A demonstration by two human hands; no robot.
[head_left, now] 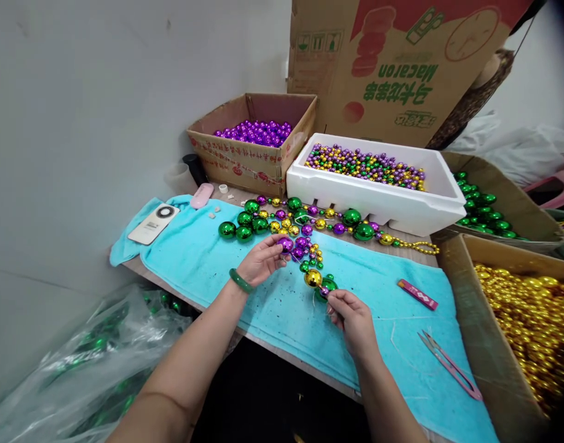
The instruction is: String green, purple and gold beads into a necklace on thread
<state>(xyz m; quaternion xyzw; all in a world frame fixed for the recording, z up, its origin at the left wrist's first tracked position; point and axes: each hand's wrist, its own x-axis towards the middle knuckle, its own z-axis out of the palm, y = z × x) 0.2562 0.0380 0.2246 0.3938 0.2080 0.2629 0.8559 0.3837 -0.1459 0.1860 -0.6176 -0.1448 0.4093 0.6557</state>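
Left hand (264,259) had its thumb and fingertips drawn together around a shiny purple bead (285,245), with a short white tail of thread (285,258) showing just beneath the fingers. A green bangle (240,280) circled that wrist. The right hand (350,314) was pinched nearly closed at the near end of the same bead strand (315,252), its fingertips beside a small purple bead (325,292) and a large green bead (329,283); whether they gripped the thread or a bead, I could not tell.

Between the hands, the strand lay over a turquoise towel (355,357) on the surface (147,277), running through purple, small gold and green beads to a large gold bead (313,279) close to the right hand. Beyond the left hand, loose large green beads (243,234) sat on the towel, near a longer mixed strand (339,228) stretched in front of a white foam box (374,197).

To the right of the right hand, well apart from it, a maroon packet (417,295) and pink-handled snips (452,367) rested on the towel, beside a cardboard box (484,369) of gold beads (531,320).
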